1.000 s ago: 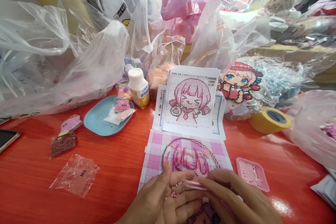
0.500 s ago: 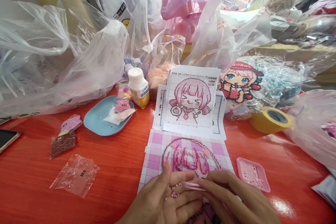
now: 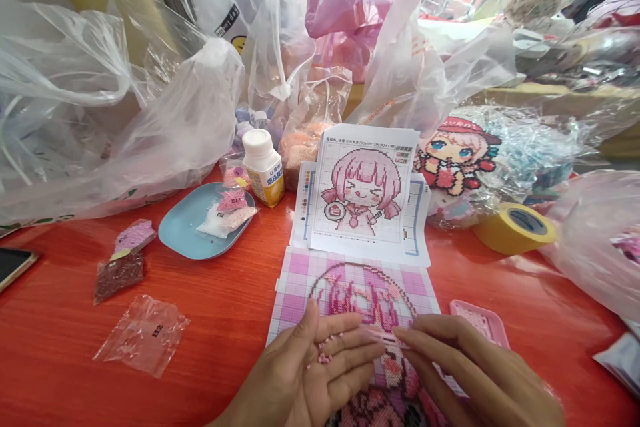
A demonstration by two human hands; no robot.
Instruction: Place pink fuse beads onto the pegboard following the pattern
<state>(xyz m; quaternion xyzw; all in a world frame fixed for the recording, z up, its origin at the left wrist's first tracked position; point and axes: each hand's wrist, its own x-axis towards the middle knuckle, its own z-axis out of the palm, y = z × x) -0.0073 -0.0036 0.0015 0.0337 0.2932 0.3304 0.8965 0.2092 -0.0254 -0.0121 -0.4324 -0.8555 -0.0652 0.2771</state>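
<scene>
Facing the gridded board (image 3: 295, 287), we have the chart (image 3: 367, 193) headed "63x68" beyond it, our right hand (image 3: 465, 360) over its right side, our left hand (image 3: 320, 367) palm-up and unfolded over its left, the "H2" bag (image 3: 145, 337) and "E12" packet (image 3: 234, 200) leftward, right-pinched pink tweezers (image 3: 383, 337) crosswise above it, and pink beads (image 3: 325, 353) on our palm, left of the tips.

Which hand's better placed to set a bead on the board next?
Probably the right hand: it holds pink tweezers above the beaded board. The left hand is palm-up, holding loose pink beads.

head-worn view, forward and downward
</scene>
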